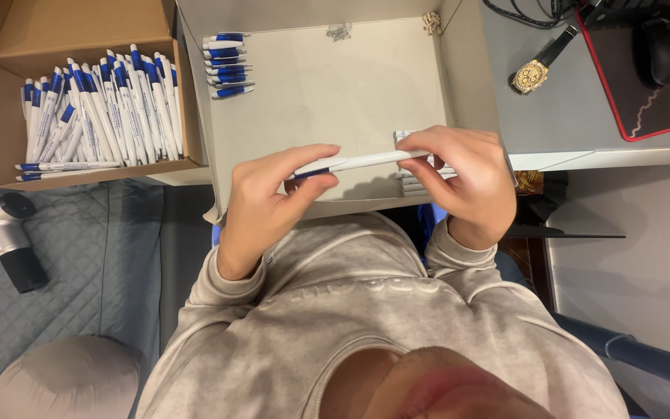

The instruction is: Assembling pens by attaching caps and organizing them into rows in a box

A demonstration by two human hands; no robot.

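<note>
Grey-walled box point(335, 93) under both hands' point(273, 194) grip on one white-blue pen point(358, 163), tips hidden.

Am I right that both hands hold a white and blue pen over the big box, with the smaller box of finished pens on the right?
Not quite. In the head view the smaller box full of pens sits on the left, not the right. The rest stands: left hand and right hand hold a white and blue pen over the big box.

A home desk corner: grey desk point(560, 116), mouse pad point(661, 93), wristwatch point(531, 75), quilted bedding point(79, 256).
</note>
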